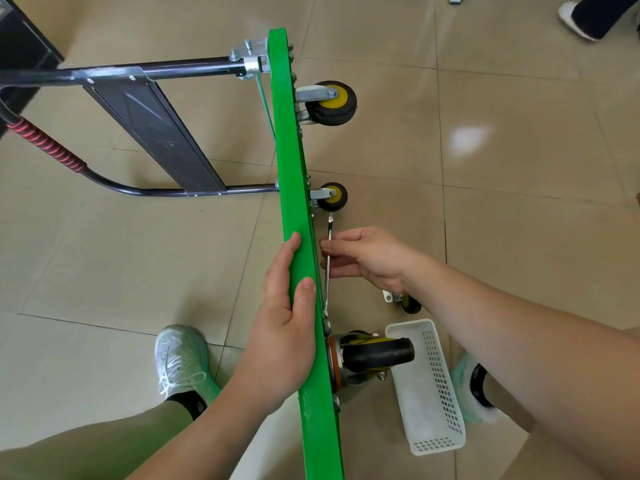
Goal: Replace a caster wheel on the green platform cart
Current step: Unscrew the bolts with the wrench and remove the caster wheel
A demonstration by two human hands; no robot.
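The left hand is gripping the upper edge of the green flat metal deck of the platform cart, which is standing on its side on the tiled floor. The fingers are lying along the far face and the thumb is pressing on the near edge, so the deck is sitting between them.

Just across the deck from this grip, the right hand is pinching a slim silver metal wrench between the thumb and the curled fingers. The wrench is running parallel to the deck's underside. Its lower end is reaching down to the bolts beside the large black caster wheel with an orange ring, just below both hands; I cannot tell if it is sitting on a bolt.

Beyond the right hand's grip, two black wheels with yellow hubs are sticking out from the underside. Under the right wrist, a small loose black caster is lying on the floor, near a white perforated plastic basket. Beyond the left hand, the black tube handle is extending from the deck.
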